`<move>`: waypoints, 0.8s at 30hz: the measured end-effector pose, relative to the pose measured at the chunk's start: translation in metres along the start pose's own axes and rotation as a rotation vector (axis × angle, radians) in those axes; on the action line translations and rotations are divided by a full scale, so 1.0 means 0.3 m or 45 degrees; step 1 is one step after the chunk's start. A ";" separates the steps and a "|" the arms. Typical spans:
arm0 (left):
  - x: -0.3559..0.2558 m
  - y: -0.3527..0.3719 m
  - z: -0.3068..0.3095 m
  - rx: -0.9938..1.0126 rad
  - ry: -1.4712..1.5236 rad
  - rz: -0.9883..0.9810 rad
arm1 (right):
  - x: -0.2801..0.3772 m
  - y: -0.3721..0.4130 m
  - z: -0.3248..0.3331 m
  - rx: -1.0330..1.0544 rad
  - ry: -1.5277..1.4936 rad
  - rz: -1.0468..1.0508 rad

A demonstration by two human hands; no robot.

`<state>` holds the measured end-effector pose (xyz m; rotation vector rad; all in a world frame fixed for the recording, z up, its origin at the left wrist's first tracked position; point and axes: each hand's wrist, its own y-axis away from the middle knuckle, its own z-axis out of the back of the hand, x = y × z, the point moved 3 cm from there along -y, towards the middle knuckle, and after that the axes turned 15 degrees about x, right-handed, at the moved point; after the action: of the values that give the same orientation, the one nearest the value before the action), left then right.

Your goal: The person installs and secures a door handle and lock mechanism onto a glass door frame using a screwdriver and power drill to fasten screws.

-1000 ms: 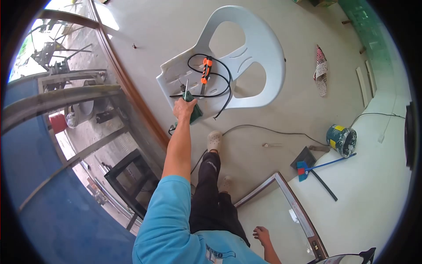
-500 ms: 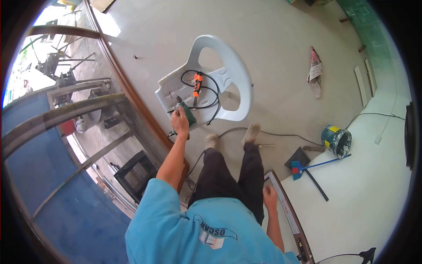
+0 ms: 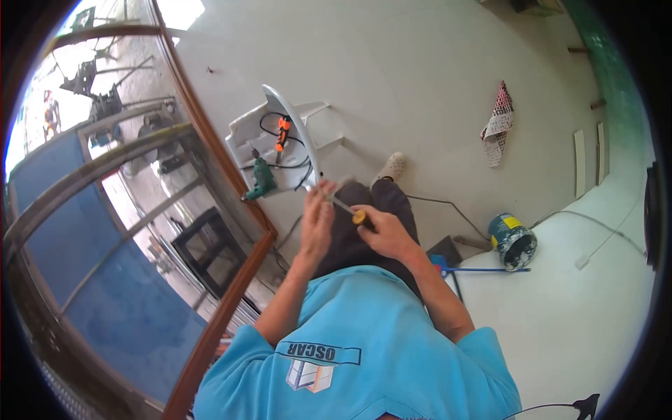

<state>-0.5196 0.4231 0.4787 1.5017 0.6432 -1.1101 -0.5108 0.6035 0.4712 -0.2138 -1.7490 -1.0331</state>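
Note:
A screwdriver with a yellow and black handle (image 3: pixel 362 218) and a thin metal shaft is in front of my thighs. My right hand (image 3: pixel 385 232) is closed around its handle. My left hand (image 3: pixel 318 217) has its fingers at the far end of the shaft, slightly blurred; whether a small part is also between them is hidden. Beyond my left hand stands a white plastic chair (image 3: pixel 302 129), tilted away in view. On its seat lie a green power drill (image 3: pixel 261 178), an orange and black tool (image 3: pixel 283 133) and a looped black cable (image 3: pixel 308 150).
A brown door frame (image 3: pixel 192 91) with glass runs along my left. To the right are a paint-stained bucket (image 3: pixel 513 241), a blue-handled brush (image 3: pixel 483 269), a dark dustpan (image 3: pixel 444 250) and a cable across the floor. A patterned cloth (image 3: pixel 499 129) lies farther off.
My left hand has drawn back from the chair to my lap. My right hand has come up from my side and grips the screwdriver. The chair appears turned and farther left.

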 end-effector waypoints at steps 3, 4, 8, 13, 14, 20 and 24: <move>-0.039 -0.107 0.141 -0.384 -0.468 -0.015 | -0.055 0.078 0.174 -0.087 -0.243 -0.268; -0.034 -0.164 0.179 -0.424 -0.456 -0.001 | -0.112 0.090 0.231 -0.145 -0.230 -0.256; -0.113 -0.418 0.246 -0.719 -0.591 0.022 | -0.199 0.154 0.501 -0.259 0.217 -0.558; -0.139 -0.944 0.126 -0.349 -0.085 0.022 | -0.243 0.247 0.761 -0.221 0.498 -0.938; -0.055 -1.068 0.084 -0.251 -0.163 0.116 | -0.244 0.233 0.791 -0.185 0.525 -0.951; 0.471 -1.418 0.122 -0.102 -0.312 0.943 | -0.246 -0.148 1.041 -0.094 0.393 -0.917; 0.864 -1.545 0.341 -0.194 -0.646 1.167 | -0.360 -0.742 1.365 -0.022 0.862 -0.708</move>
<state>-0.8425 0.3948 0.0456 1.1032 -0.3058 -0.6408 -0.8736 0.7979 0.2274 0.5868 -1.1860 -1.3155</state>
